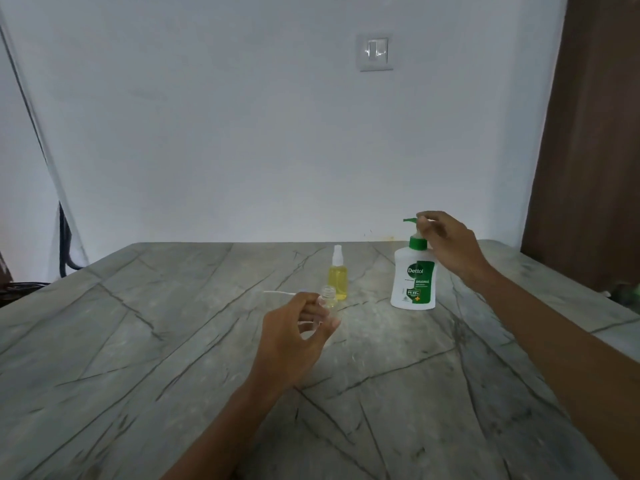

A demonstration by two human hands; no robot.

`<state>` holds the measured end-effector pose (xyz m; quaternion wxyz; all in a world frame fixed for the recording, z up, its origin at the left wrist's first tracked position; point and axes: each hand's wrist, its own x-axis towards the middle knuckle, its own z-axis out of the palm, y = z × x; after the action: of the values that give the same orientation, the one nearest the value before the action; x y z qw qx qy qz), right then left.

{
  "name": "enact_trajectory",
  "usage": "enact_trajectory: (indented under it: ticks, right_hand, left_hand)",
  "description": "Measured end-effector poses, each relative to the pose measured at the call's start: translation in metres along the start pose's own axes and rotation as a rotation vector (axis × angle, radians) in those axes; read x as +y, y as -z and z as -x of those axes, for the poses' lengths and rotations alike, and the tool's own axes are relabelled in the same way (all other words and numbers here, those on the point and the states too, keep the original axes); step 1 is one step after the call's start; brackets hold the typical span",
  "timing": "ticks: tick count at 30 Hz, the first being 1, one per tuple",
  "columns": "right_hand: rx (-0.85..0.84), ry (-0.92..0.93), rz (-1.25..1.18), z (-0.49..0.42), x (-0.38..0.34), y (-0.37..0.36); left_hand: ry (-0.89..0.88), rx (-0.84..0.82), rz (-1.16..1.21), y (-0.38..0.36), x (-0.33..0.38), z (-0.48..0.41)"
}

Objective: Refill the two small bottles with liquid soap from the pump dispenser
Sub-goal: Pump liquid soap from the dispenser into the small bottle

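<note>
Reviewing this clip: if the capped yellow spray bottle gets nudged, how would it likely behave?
The spray bottle is tall and narrow on a small base, so it probably tips easily. It looks nearly full of yellow liquid, which likely steadies it somewhat. On its side, the round body would probably roll.

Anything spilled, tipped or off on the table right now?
No spill or damage shows. The pump dispenser and the capped yellow spray bottle stand upright. The left hand holds the open small bottle upright. A thin white piece, perhaps its removed sprayer tube, lies on the table behind that hand.
</note>
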<state>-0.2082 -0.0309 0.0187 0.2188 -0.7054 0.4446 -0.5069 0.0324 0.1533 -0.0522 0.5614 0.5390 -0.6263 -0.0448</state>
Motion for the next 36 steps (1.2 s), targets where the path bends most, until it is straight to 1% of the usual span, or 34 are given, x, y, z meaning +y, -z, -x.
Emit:
enact_trajectory:
  ticks: [6, 13, 20, 22, 26, 28, 30, 33, 36]
  right_hand:
    - [0.061, -0.059, -0.248, -0.005, 0.010, -0.022]
    - [0.128, -0.044, -0.290, -0.006, 0.016, -0.039]
    - [0.105, -0.103, -0.430, -0.002, 0.009, -0.033]
    - [0.057, -0.070, -0.367, 0.000, 0.009, -0.031]
    - [-0.104, 0.081, -0.081, 0.006, 0.018, -0.022]
    - [-0.156, 0.160, -0.021, 0.007, 0.026, -0.019]
    - [-0.156, 0.207, 0.019, 0.007, 0.031, -0.019]
    - [-0.101, 0.253, 0.071, 0.011, 0.028, -0.021]
    - [-0.133, 0.305, 0.064, 0.023, 0.020, -0.022]
  left_hand:
    - [-0.014, 0.007, -0.023, 0.000, -0.008, -0.004]
    - [-0.041, -0.023, -0.025, -0.002, -0.007, -0.004]
    - [-0.030, -0.029, -0.029, -0.004, -0.005, -0.003]
    - [-0.033, -0.023, -0.031, -0.004, -0.005, -0.002]
    - [-0.039, -0.016, -0.025, -0.005, -0.007, -0.001]
    - [-0.046, -0.019, -0.024, -0.004, -0.007, -0.001]
    - [-0.048, -0.023, -0.017, -0.004, -0.006, -0.001]
    - [-0.049, -0.019, -0.018, -0.003, -0.006, -0.002]
    - [-0.055, 0.000, -0.022, -0.002, -0.005, -0.001]
